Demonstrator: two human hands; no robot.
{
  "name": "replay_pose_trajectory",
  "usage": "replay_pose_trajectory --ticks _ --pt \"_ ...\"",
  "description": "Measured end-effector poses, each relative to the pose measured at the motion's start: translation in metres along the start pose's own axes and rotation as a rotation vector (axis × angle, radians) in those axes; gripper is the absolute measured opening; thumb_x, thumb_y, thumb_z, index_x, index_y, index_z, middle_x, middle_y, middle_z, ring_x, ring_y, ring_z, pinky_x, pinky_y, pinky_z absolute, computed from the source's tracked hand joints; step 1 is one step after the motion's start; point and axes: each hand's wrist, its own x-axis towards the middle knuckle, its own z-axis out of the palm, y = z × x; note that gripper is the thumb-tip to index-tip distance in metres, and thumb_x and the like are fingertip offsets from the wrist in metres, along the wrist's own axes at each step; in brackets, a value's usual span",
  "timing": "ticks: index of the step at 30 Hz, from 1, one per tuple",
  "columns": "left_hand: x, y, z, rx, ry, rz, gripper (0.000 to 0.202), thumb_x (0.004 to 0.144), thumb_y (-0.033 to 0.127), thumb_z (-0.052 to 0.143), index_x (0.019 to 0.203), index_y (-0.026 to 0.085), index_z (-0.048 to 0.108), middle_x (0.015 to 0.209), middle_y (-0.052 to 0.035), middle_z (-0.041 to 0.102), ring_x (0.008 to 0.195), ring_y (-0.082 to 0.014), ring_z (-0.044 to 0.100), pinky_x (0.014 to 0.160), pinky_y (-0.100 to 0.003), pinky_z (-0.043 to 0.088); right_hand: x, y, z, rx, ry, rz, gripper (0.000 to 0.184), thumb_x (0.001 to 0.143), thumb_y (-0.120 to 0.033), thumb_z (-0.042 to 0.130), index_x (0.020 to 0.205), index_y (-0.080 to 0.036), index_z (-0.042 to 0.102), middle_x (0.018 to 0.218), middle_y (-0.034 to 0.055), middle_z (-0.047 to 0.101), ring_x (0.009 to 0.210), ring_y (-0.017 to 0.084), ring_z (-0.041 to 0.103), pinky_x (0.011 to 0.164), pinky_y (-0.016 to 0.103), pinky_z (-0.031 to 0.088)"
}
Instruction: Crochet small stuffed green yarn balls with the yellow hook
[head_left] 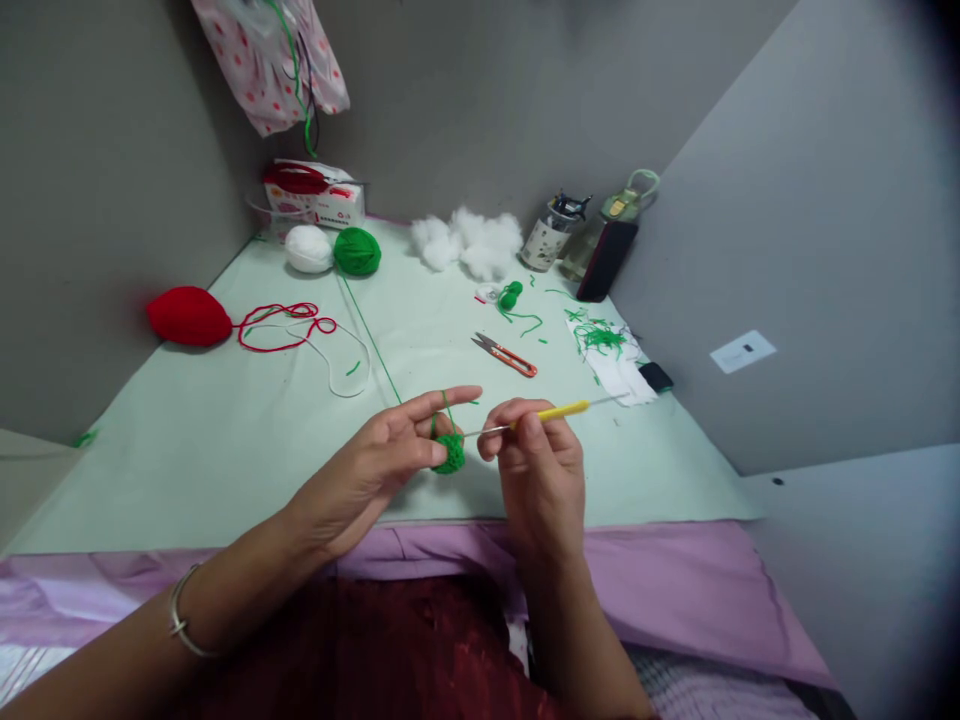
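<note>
My left hand (390, 455) pinches a small green crocheted piece (451, 453) between thumb and fingers, with the index finger stretched out and green yarn looped over it. My right hand (534, 455) is closed round a crochet hook with a yellow handle (551, 413); its metal tip points left at the green piece. A taut green strand (371, 340) runs from my left hand back to a green yarn ball (357, 251). Both hands hover over the near edge of the pale green table (225, 440).
A red yarn ball (189, 316) with loose red strand lies left, a white ball (308, 248) beside the green one. Red-handled snips (506, 354), white stuffing (469, 242), green yarn scraps (600, 336), a jar (551, 232), a box (315, 195) and a dark bottle (606, 255) stand farther back.
</note>
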Motion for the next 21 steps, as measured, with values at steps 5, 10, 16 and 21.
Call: replay_pose_trajectory --ticks 5,10,16,21 --pt "0.000 -0.003 0.001 -0.017 -0.044 0.011 0.045 0.081 0.024 0.075 0.127 0.024 0.076 0.092 -0.0010 0.065 0.087 -0.0149 0.055 0.088 -0.027 0.043 0.000 0.001 0.000 0.079 -0.050 0.125 0.022 0.095 -0.039 0.067 0.084 -0.021 0.072 0.074 0.0000 0.065 0.059 0.010 0.054 0.056 0.023 0.048" --pt "-0.002 -0.006 0.004 0.357 0.051 0.157 0.050 0.088 0.030 0.078 0.137 0.034 0.068 0.108 -0.0006 0.069 0.115 -0.0212 0.059 0.108 -0.034 0.037 -0.008 0.004 0.002 -0.197 -0.059 -0.143 0.015 0.096 -0.035 0.067 0.091 -0.024 0.076 0.087 0.0040 0.072 0.086 0.018 0.067 0.073 0.032 0.055" --pt "-0.005 0.001 -0.002 0.372 0.059 0.134 0.042 0.088 0.035 0.078 0.130 0.032 0.073 0.097 -0.0004 0.063 0.095 -0.0178 0.058 0.091 -0.030 0.046 -0.003 0.001 0.002 -0.043 -0.013 -0.047 0.016 0.096 -0.035 0.066 0.089 -0.023 0.074 0.080 0.0014 0.071 0.065 0.012 0.059 0.061 0.025 0.050" --pt "-0.005 0.001 -0.002 0.345 0.092 0.161 0.044 0.084 0.027 0.081 0.127 0.030 0.074 0.096 -0.0009 0.062 0.098 -0.0184 0.058 0.092 -0.030 0.046 0.001 0.000 0.003 -0.025 -0.022 0.005 0.021 0.098 -0.038 0.062 0.087 -0.022 0.069 0.076 0.0011 0.071 0.062 0.012 0.059 0.060 0.026 0.051"
